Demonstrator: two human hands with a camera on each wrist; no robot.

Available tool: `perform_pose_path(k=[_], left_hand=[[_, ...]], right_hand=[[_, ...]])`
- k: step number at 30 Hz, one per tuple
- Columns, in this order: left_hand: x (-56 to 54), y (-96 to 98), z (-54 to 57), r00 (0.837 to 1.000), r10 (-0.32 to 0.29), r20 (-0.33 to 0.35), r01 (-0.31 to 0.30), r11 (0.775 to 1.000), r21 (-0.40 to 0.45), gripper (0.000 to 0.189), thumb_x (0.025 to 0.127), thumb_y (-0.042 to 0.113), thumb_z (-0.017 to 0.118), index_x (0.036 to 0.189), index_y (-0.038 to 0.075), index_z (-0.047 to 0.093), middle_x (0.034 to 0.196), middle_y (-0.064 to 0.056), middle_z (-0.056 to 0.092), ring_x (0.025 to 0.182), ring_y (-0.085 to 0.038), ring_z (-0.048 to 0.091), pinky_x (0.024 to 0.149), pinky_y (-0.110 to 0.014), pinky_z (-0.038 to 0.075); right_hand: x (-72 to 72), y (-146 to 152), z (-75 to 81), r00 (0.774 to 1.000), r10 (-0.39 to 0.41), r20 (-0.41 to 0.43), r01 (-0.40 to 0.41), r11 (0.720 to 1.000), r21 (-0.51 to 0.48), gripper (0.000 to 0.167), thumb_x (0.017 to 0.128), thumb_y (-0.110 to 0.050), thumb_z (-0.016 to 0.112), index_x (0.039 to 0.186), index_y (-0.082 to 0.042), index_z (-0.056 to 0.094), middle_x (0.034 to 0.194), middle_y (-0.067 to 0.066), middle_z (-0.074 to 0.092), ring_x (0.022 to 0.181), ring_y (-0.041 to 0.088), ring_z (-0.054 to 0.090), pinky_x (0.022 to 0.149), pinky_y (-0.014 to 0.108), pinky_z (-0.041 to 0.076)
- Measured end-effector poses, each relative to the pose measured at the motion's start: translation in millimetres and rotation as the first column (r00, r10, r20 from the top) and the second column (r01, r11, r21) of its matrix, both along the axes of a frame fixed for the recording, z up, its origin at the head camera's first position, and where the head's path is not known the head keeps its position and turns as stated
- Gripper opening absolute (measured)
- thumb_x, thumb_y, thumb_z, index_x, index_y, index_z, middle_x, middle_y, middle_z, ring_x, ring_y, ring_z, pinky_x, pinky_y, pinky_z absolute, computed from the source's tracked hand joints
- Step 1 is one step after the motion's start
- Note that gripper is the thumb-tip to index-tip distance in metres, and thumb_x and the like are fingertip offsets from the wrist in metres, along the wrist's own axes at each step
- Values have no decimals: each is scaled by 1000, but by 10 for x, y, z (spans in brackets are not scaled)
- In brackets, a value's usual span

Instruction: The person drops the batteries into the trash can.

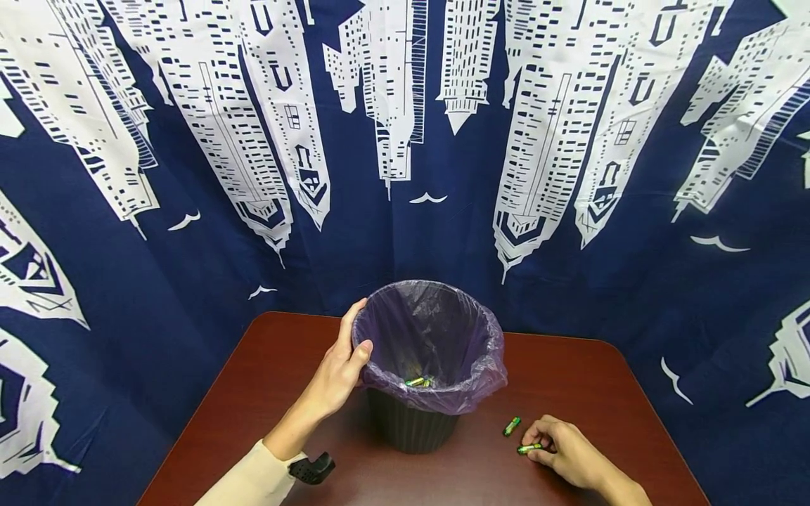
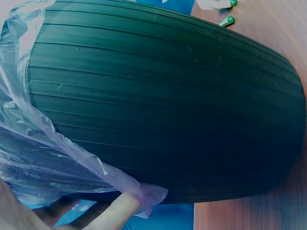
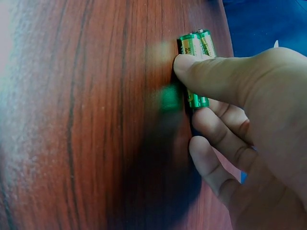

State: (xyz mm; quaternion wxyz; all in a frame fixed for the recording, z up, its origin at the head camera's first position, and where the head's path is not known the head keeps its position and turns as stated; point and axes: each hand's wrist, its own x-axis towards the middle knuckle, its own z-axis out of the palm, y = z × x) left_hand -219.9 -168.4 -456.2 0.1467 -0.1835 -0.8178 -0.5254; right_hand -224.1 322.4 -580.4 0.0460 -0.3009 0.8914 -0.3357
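My left hand (image 1: 338, 369) grips the left rim of a dark ribbed trash bin (image 1: 411, 422), thumb over the edge and fingers along the outside. A thin purple bag (image 1: 490, 365) lines the bin and folds over its rim. Several green-and-yellow batteries (image 1: 418, 382) lie inside at the bottom. To the right of the bin, my right hand (image 1: 563, 450) pinches a green battery (image 1: 529, 448) between thumb and fingers, close over the table. Another battery (image 1: 512, 426) lies on the table just beyond those fingertips. In the right wrist view the thumb crosses the pinched battery (image 3: 195, 98).
The brown wooden table (image 1: 278, 351) has rounded far corners. Behind it and at both sides hangs a dark blue cloth (image 1: 443, 232) printed with white buildings and birds. A black band (image 1: 311, 469) sits on the left wrist, at the end of a cream sleeve (image 1: 253, 478).
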Motion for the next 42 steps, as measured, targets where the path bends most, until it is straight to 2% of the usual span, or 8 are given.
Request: perform_pose_path(k=[3, 9, 14, 18, 24, 30, 36, 42], left_hand=[[18, 4, -21, 1000, 6, 0, -6, 1000, -3, 83, 116, 70, 48, 185, 30, 23, 183, -17, 49, 157, -50, 61, 125, -82, 49], [11, 31, 4, 1000, -8, -4, 8, 1000, -15, 82, 117, 67, 49, 185, 30, 22, 184, -17, 48, 159, -49, 60, 127, -81, 48], [-2, 50, 25, 1000, 13, -7, -13, 1000, -23, 82, 117, 70, 46, 185, 31, 22, 186, -16, 46, 159, -50, 60, 126, -83, 47], [-1, 57, 13, 1000, 18, -6, -18, 1000, -24, 81, 117, 69, 46, 185, 31, 23, 187, -15, 44, 161, -50, 59, 127, -83, 45], [10, 67, -11, 1000, 20, -1, -20, 999, -30, 82, 117, 69, 46, 185, 30, 23, 187, -16, 44, 160, -51, 59, 127, -84, 45], [-33, 85, 22, 1000, 9, 1, -9, 999, -35, 82, 117, 69, 47, 186, 32, 23, 187, -16, 45, 160, -50, 59, 127, -83, 46], [-33, 58, 5, 1000, 8, 15, -8, 999, -31, 82, 116, 67, 49, 185, 31, 22, 187, -17, 44, 161, -51, 58, 128, -83, 44], [-40, 9, 0, 1000, 28, -13, -28, 999, -40, 81, 117, 67, 47, 185, 30, 24, 186, -16, 46, 159, -50, 60, 128, -82, 45]], right_hand=[[33, 1, -19, 1000, 23, 9, -23, 1000, -3, 15, 102, -9, 89, 107, -18, 78, 105, -3, 73, 91, -6, 59, 71, 20, 54], [94, -2, 16, 998, 18, 58, -17, 1000, -14, 9, 106, -9, 84, 108, -13, 76, 103, 3, 72, 89, -5, 59, 70, 21, 52], [98, -9, 116, 997, 11, 73, -8, 999, -34, 7, 108, -8, 81, 109, -11, 75, 103, -1, 71, 87, -3, 59, 70, 21, 53], [94, -16, 222, 999, 12, 40, -10, 999, -51, 8, 108, -6, 80, 110, -11, 74, 100, -6, 71, 84, -4, 58, 66, 21, 53], [100, -72, 420, 999, -12, -40, 10, 999, -34, 12, 108, -7, 82, 110, -14, 73, 93, -11, 69, 80, -6, 57, 62, 20, 52], [56, -143, 675, 994, -50, -101, 48, 999, -21, 11, 107, -11, 85, 110, -15, 75, 90, -13, 67, 79, -6, 57, 63, 20, 51], [-35, -188, 974, 980, -71, -186, 71, 997, -7, 12, 105, -13, 88, 108, -13, 76, 91, -16, 68, 82, -5, 59, 67, 21, 52], [-125, -271, 1255, 960, -85, -267, 89, 996, 5, 21, 100, -8, 91, 106, -23, 77, 93, -19, 71, 83, -6, 60, 70, 23, 55]])
